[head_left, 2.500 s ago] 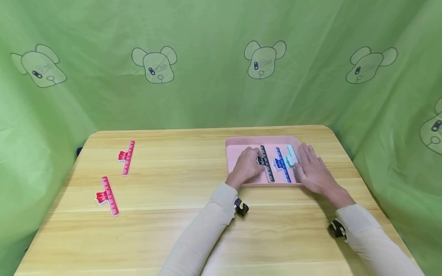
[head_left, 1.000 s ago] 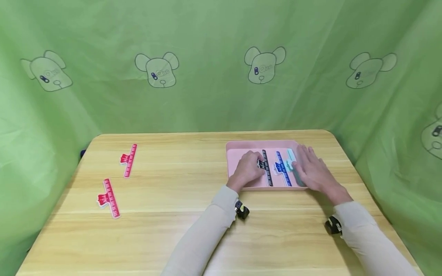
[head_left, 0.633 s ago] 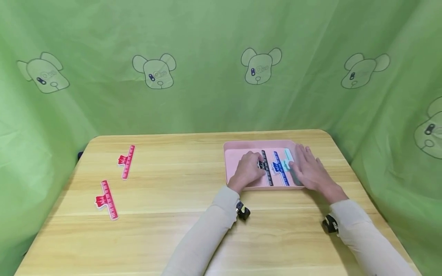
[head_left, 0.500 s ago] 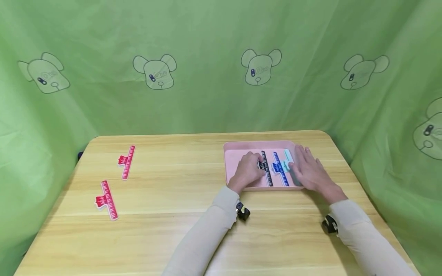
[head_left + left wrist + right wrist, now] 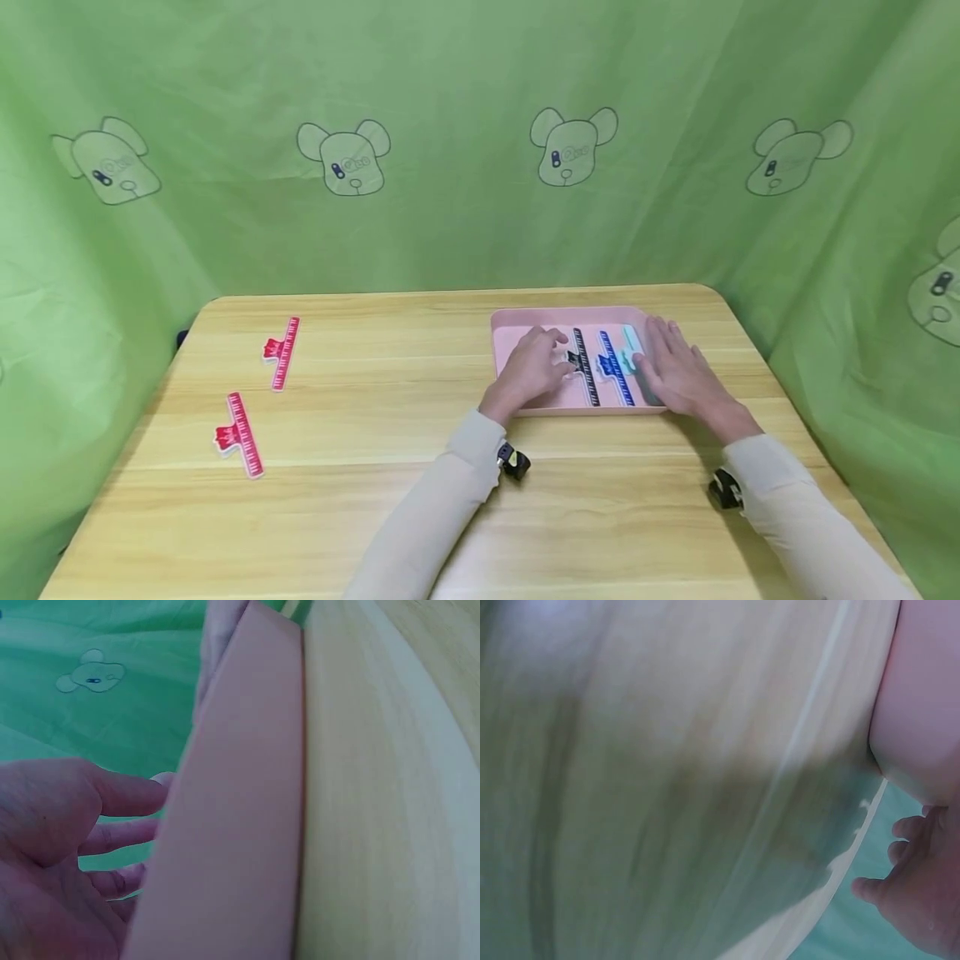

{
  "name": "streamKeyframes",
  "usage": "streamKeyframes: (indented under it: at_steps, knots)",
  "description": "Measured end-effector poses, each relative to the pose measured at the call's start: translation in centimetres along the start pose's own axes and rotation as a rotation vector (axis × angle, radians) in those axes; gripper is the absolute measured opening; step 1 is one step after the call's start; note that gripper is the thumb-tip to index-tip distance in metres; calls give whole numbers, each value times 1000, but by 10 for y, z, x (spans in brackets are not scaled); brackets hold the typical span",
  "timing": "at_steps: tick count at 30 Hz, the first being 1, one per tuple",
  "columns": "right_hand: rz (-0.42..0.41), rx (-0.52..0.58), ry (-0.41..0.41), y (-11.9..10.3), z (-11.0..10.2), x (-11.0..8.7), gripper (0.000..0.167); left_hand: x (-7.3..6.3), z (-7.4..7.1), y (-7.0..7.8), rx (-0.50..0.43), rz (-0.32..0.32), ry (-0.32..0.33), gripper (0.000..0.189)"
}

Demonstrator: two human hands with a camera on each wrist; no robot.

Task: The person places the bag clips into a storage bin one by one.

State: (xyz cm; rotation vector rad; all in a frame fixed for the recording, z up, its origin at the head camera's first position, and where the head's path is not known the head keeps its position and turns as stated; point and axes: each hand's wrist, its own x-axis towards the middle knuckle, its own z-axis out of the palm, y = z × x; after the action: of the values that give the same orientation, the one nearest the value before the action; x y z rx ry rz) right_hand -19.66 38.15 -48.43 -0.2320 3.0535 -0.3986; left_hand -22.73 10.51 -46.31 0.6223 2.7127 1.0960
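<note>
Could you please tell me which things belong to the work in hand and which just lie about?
Apparently in use: left hand, right hand, pink tray, black clip, blue clip, mint clip.
Lying apart, though possibly related: far red clip, near red clip.

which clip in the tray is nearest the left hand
The black clip, leftmost in the pink tray, directly beside the left hand; the blue clip and mint clip lie farther right.
</note>
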Motion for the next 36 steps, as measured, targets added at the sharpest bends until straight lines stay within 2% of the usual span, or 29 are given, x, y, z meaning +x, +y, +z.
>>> streamKeyframes:
  at_steps: [12, 23, 36]
  knots:
    - [-7, 9, 2, 3, 3, 1, 77, -18, -25, 3, 8, 99, 17, 41]
    - [-18, 9, -5, 3, 2, 4, 78, -39, -50, 5, -9, 140, 61, 39]
    - [-15, 11, -7, 1, 3, 6, 79, -60, -70, -10, -1, 215, 107, 37]
